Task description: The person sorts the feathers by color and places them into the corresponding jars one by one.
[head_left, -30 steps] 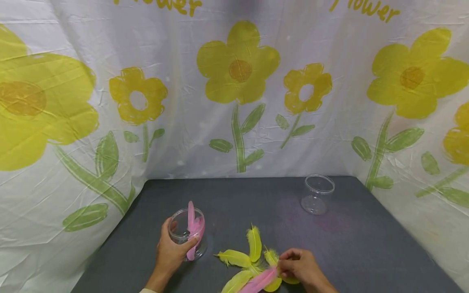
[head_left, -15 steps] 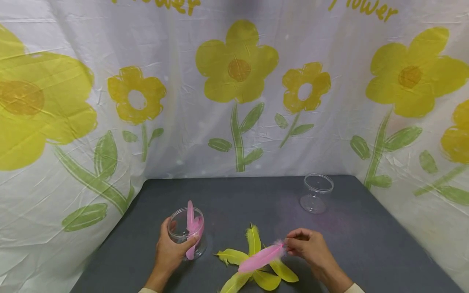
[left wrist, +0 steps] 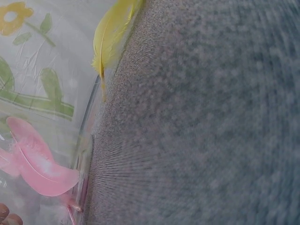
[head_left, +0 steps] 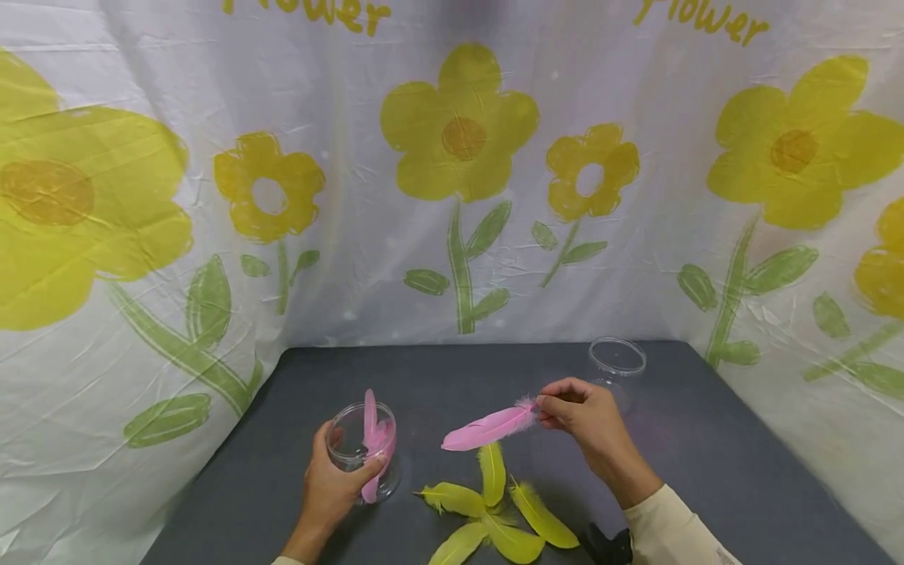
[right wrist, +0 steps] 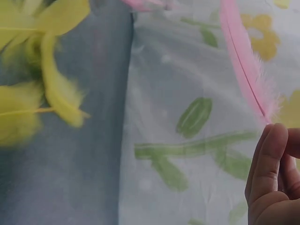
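Note:
In the head view my left hand (head_left: 332,482) grips a clear plastic jar (head_left: 346,455) at the table's left, its fingers wrapped round the side. Pink feathers (head_left: 376,439) stand inside that jar, one poking above the rim; they show in the left wrist view as curved pink vanes (left wrist: 40,164). My right hand (head_left: 582,420) pinches a pink feather (head_left: 490,428) by its quill end, between thumb and fingertips. The held feather points left, above the yellow feathers. In the right wrist view this feather (right wrist: 243,61) rises from the fingertips.
Several yellow feathers (head_left: 512,537) lie fanned out on the dark table (head_left: 424,377) between the hands. A second clear jar (head_left: 617,359) stands at the back right, partly behind my right hand. A white curtain (head_left: 339,259) with printed yellow flowers surrounds the table.
My right hand has lifted the pink feather off the yellow feathers and carried it up and away from me. My left hand keeps its grip on the jar in the same place.

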The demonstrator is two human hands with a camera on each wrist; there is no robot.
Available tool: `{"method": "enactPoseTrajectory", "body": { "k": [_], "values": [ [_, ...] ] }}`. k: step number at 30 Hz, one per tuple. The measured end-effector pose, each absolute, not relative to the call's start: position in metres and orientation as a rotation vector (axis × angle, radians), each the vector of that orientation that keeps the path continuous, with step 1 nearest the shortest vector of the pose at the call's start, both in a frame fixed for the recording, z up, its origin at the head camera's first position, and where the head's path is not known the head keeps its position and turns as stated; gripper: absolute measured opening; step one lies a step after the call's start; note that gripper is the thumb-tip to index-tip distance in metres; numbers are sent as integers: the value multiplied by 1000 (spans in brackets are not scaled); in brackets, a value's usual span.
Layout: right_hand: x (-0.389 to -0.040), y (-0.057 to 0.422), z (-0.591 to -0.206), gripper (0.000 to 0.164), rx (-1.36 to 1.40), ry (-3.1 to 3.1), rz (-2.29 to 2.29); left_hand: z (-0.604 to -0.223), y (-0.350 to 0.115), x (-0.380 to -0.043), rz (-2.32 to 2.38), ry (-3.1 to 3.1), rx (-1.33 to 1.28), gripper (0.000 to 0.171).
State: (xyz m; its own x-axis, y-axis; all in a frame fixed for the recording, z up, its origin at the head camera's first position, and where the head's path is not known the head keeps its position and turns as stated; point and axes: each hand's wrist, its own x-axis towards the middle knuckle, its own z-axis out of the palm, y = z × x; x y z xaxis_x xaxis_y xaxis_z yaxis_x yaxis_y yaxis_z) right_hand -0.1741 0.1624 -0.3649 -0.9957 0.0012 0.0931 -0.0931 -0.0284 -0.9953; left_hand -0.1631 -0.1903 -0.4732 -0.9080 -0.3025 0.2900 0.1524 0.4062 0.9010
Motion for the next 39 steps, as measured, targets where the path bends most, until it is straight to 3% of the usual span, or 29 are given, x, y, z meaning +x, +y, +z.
{"method": "enactPoseTrajectory", "body": {
  "k": [16,27,39],
  "values": [
    [-214,86,-340,10,270,-2140,2168,-476,-191,-164,-1486,-2257,134,102],
    [-226,28,-350,4,416,-2282,1928,-476,-192,-164,-1513,-2253,116,104],
    [-229,-5,-374,3,482,-2388,1675,-475,-194,-164,-1561,-2252,118,106]
  ]
}}
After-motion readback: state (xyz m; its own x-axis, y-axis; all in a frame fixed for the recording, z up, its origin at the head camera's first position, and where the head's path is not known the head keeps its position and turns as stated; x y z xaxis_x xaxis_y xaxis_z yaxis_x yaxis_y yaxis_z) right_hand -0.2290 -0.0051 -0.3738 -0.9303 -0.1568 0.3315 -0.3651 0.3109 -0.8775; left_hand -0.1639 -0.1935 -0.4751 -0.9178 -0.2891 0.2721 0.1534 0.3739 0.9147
